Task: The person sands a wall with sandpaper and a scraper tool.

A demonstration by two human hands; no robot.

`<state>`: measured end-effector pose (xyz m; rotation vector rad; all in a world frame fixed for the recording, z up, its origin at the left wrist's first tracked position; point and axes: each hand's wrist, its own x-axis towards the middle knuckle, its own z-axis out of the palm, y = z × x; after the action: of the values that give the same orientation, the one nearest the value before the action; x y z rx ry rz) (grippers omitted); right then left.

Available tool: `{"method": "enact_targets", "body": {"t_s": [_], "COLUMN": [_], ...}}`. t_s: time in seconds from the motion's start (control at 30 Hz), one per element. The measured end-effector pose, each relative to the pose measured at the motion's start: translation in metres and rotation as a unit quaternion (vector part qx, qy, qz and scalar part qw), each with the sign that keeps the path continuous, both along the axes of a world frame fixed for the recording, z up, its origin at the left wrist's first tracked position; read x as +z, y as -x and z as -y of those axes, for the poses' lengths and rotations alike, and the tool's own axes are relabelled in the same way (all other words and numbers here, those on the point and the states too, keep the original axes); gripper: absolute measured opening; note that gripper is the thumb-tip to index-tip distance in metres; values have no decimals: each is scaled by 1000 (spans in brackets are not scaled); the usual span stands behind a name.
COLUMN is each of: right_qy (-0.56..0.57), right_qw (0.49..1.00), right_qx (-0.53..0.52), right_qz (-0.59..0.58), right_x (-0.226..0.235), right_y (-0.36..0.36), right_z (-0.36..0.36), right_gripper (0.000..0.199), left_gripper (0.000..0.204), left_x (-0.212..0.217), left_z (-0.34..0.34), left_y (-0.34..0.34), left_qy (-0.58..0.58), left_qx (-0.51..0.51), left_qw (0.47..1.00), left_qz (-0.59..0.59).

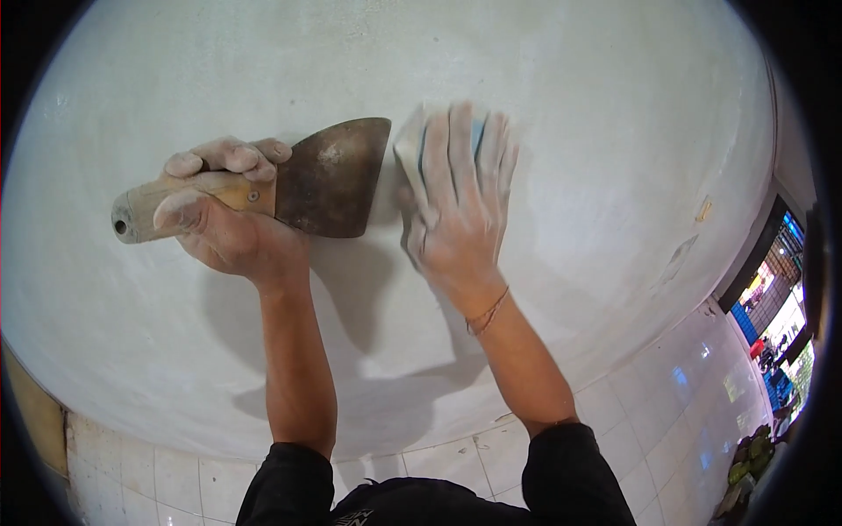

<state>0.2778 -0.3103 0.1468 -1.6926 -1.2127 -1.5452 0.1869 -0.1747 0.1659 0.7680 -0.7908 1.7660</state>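
Observation:
My left hand (237,232), dusted white, is wrapped round the wooden handle of a putty knife (338,180). Its broad, dark, stained metal blade points right, and the handle's end with a hole points left. Against the pale wall (570,219), my right hand (460,215) presses a flat pale sheet (409,151), which looks like folded sandpaper. Blue shows between the fingers, which lie long over the sheet and are slightly blurred. Most of the sheet is hidden under that hand. White dust coats both hands, and a thin cord bracelet circles the right wrist.
White floor tiles (447,460) meet the wall's foot below my arms. On the right is a dark-framed opening with a grille (772,272). Green leafy or bundled things (745,465) lie at the lower right. A tan panel (33,412) stands at the left edge.

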Motion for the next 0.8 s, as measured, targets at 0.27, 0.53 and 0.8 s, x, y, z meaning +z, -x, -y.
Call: {"method": "enact_targets", "body": {"t_s": [0.27, 0.53, 0.8], "right_qy": [-29, -51, -45], "right_qw": [997, 993, 993], "right_qx": [-63, -101, -107], "right_qz": [-30, -30, -16], "right_x": [-7, -7, -8], "right_y": [5, 6, 6], "right_z": [-6, 0, 1], "right_gripper": [65, 61, 59], "left_gripper": [49, 49, 47], "left_x": [1, 4, 1], "left_z": [9, 12, 3], "left_y": [-4, -2, -3], "left_qy": [60, 51, -19], "left_qx": [64, 39, 58], "left_qw": [996, 998, 998], "left_qz": [-3, -11, 2]}}
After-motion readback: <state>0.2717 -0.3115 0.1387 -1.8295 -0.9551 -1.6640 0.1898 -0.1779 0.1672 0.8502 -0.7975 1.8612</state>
